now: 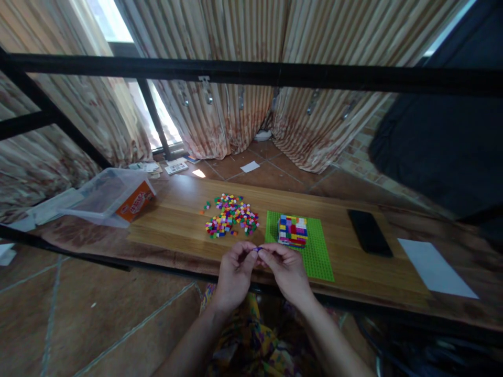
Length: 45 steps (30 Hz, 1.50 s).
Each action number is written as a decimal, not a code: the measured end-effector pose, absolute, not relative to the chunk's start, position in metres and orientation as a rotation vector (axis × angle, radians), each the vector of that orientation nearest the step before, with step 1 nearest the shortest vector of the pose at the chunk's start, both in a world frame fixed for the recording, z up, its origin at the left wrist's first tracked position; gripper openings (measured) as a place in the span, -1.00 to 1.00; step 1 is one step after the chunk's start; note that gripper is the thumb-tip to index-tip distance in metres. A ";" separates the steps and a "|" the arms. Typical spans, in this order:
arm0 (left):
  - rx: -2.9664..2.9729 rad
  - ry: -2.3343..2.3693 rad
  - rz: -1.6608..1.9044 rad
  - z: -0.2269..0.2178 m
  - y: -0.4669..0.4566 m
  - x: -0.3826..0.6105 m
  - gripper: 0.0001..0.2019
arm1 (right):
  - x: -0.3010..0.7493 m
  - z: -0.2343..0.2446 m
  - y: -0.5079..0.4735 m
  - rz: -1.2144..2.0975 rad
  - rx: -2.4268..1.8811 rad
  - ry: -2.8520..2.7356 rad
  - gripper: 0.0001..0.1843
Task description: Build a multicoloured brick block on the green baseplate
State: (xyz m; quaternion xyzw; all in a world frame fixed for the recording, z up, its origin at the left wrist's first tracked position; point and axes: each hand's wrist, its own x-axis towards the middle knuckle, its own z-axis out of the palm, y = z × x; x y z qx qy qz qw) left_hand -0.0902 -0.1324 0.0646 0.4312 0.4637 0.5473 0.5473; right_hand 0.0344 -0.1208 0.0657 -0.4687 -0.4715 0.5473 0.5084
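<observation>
My left hand (234,275) and right hand (286,269) both pinch one tiny blue brick (257,250) at the fingertips, above the near edge of the table (173,230) beside the green baseplate (320,254); judged light, rigid, slick plastic, easily dropped, best gripped on opposite flat sides.

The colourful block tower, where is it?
In the head view the block tower stands on the green baseplate, right of the loose brick pile, beyond the right hand pinching a small blue brick.
</observation>
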 end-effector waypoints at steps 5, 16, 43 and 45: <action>0.939 1.011 1.219 0.063 -0.131 -0.094 -0.79 | 0.033 0.061 -0.121 1.502 -1.091 -0.983 -0.74; 0.445 1.131 1.338 0.031 -0.133 -0.118 -0.64 | 0.019 0.028 -0.079 0.667 -1.568 -1.830 -0.84; 1.287 1.135 1.143 0.037 -0.100 -0.043 -0.79 | 0.102 0.053 -0.094 0.691 -1.379 -1.711 -0.81; 1.409 1.207 1.111 0.036 -0.094 -0.039 -0.74 | 0.116 0.050 -0.081 0.564 -1.409 -1.705 -0.79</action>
